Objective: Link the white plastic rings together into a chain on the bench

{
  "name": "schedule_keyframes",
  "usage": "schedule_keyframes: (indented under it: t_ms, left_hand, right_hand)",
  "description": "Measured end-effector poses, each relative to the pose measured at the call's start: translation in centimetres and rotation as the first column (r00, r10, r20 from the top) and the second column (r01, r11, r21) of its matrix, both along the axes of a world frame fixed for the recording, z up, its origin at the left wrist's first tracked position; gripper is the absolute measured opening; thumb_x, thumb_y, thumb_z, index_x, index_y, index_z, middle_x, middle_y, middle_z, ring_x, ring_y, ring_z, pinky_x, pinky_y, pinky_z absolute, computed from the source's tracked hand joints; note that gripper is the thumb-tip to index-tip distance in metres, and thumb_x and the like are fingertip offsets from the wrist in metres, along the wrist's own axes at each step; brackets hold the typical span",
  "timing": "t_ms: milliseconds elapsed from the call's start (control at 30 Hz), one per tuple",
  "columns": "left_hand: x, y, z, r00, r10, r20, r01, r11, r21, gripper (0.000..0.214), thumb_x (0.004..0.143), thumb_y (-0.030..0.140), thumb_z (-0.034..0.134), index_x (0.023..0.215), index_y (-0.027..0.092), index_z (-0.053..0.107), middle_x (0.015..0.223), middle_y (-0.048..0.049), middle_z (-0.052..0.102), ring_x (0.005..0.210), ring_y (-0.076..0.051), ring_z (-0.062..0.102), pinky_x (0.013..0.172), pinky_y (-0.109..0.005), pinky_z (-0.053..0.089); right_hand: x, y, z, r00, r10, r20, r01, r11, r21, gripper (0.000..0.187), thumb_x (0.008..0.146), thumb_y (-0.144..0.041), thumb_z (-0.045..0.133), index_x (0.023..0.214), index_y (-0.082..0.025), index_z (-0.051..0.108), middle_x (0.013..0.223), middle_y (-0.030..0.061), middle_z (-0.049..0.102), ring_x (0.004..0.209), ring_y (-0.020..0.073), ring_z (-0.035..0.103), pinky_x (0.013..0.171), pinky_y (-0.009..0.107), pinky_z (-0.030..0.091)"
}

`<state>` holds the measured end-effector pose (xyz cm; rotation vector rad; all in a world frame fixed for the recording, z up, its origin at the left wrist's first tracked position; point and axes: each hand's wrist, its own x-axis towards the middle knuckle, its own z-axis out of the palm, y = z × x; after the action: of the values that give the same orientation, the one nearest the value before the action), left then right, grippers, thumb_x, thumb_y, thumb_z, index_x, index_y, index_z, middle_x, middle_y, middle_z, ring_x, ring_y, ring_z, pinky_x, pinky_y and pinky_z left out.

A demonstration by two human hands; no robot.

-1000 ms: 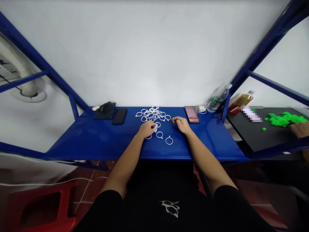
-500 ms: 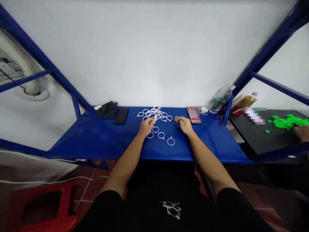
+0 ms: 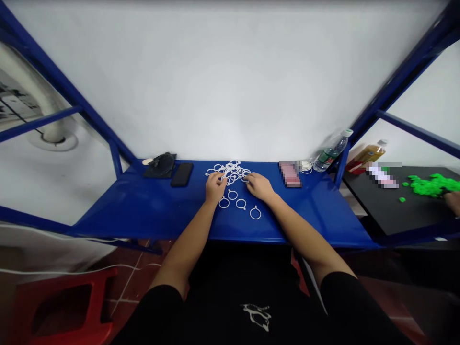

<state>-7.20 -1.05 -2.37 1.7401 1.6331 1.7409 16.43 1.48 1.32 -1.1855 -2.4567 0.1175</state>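
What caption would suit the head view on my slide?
Left hand and right hand at a pile of white rings on a blue table.

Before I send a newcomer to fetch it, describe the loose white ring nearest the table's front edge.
On the blue table, find the pile of white rings near the wall. A few loose rings lie between pile and front edge. The ring wanted is the rightmost and closest to that edge, its small knob facing the wall.

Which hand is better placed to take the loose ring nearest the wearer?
Probably the right hand: it is nearer that ring, just beyond it, while other loose rings lie between the ring and the left hand.
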Motion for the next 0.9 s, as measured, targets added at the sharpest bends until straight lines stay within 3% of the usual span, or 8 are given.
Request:
schedule_keyframes:
  t_ms: [133, 267, 367, 467, 533, 633, 767, 900]
  left_hand:
    - [0.1, 0.0, 0.4, 0.989, 0.071, 0.126, -0.068, 0.997, -0.030, 0.027, 0.088, 0.034, 0.068, 0.108, 0.018, 0.078, 0.071, 0.0012, 0.066, 0.050, -0.008, 0.045, 0.057, -0.023, 0.046]
    - [0.2, 1.5, 1.9, 0.945, 0.064, 0.321, -0.057, 0.998, -0.032, 0.036, 0.088, 0.038, 0.066, 0.113, 0.015, 0.077, 0.072, 0.0001, 0.066, 0.049, -0.007, 0.043, 0.050, -0.021, 0.038]
    - [0.4, 3.1, 3.2, 0.910, 0.046, 0.412, -0.044, 0.999, -0.015, 0.035, 0.084, 0.039, 0.070, 0.105, 0.013, 0.078, 0.073, -0.0025, 0.070, 0.052, -0.008, 0.050, 0.050, -0.021, 0.040]
    - [0.5, 3.9, 3.7, 0.847, -0.034, 0.531, 0.036, 0.999, 0.007, 0.035, 0.081, 0.042, 0.074, 0.100, 0.013, 0.076, 0.087, -0.0074, 0.077, 0.053, -0.008, 0.054, 0.050, -0.021, 0.041]
    - [0.3, 3.8, 3.3, 0.793, -0.090, 0.603, 0.108, 0.994, 0.007, 0.040, 0.081, 0.046, 0.073, 0.103, 0.013, 0.073, 0.096, -0.0103, 0.079, 0.049, -0.006, 0.052, 0.046, -0.020, 0.039]
    - [-0.3, 3.3, 2.6, 0.736, -0.120, 0.667, 0.163, 0.987, -0.002, 0.046, 0.078, 0.048, 0.076, 0.108, 0.013, 0.072, 0.099, -0.0123, 0.079, 0.047, -0.005, 0.051, 0.044, -0.019, 0.036]
    - [-1.2, 3.4, 2.4, 0.687, -0.074, 0.723, 0.170, 0.983, -0.062, 0.045, 0.075, 0.044, 0.074, 0.108, 0.012, 0.075, 0.096, -0.0113, 0.078, 0.047, -0.005, 0.050, 0.043, -0.019, 0.034]
    - [-1.0, 3.9, 2.3, 0.710, -0.025, 0.703, 0.157, 0.980, -0.123, 0.037, 0.076, 0.038, 0.067, 0.102, 0.013, 0.077, 0.091, -0.0090, 0.077, 0.047, -0.005, 0.047, 0.044, -0.019, 0.033]
  right_hand:
    - [-2.7, -1.1, 0.7, 0.978, 0.206, 0.027, -0.204, 0.976, -0.070, 0.025, 0.101, -0.027, 0.058, 0.119, -0.023, 0.073, 0.115, 0.0101, 0.074, 0.108, 0.0251, 0.068, 0.089, 0.034, 0.052]
    - [-5.4, -1.2, 0.9, 0.957, 0.271, 0.105, -0.255, 0.956, -0.143, 0.030, 0.097, -0.038, 0.067, 0.122, -0.022, 0.072, 0.119, 0.0104, 0.070, 0.097, 0.0232, 0.068, 0.078, 0.030, 0.049]
    - [-5.6, -0.8, 0.3, 0.961, 0.257, 0.099, -0.238, 0.956, -0.173, 0.018, 0.099, -0.029, 0.061, 0.110, -0.021, 0.073, 0.114, 0.0093, 0.069, 0.092, 0.0200, 0.067, 0.075, 0.027, 0.046]
    - [-3.9, -0.5, -0.5, 0.977, 0.200, -0.072, -0.210, 0.960, -0.187, 0.015, 0.096, -0.018, 0.056, 0.098, -0.019, 0.071, 0.102, 0.0070, 0.071, 0.091, 0.0185, 0.065, 0.077, 0.027, 0.045]
    - [-2.4, -0.2, -0.9, 0.948, 0.098, -0.303, -0.175, 0.955, -0.240, 0.011, 0.091, -0.017, 0.058, 0.096, -0.019, 0.067, 0.092, 0.0035, 0.071, 0.082, 0.0166, 0.063, 0.076, 0.028, 0.045]
    - [-0.9, 0.5, -0.9, 0.722, -0.147, -0.676, -0.123, 0.935, -0.334, 0.025, 0.085, -0.028, 0.062, 0.108, -0.020, 0.062, 0.079, -0.0024, 0.066, 0.069, 0.0146, 0.059, 0.069, 0.027, 0.047]
    - [-1.1, 1.0, -0.1, 0.434, -0.336, -0.836, -0.093, 0.906, -0.412, 0.039, 0.075, -0.031, 0.068, 0.113, -0.021, 0.063, 0.064, -0.0086, 0.054, 0.056, 0.0120, 0.050, 0.058, 0.025, 0.043]
    - [-1.7, 0.8, 0.4, 0.263, -0.569, -0.779, -0.278, 0.729, -0.626, 0.035, 0.072, -0.029, 0.064, 0.106, -0.020, 0.068, 0.058, -0.0075, 0.055, 0.043, 0.0091, 0.038, 0.040, 0.022, 0.026]
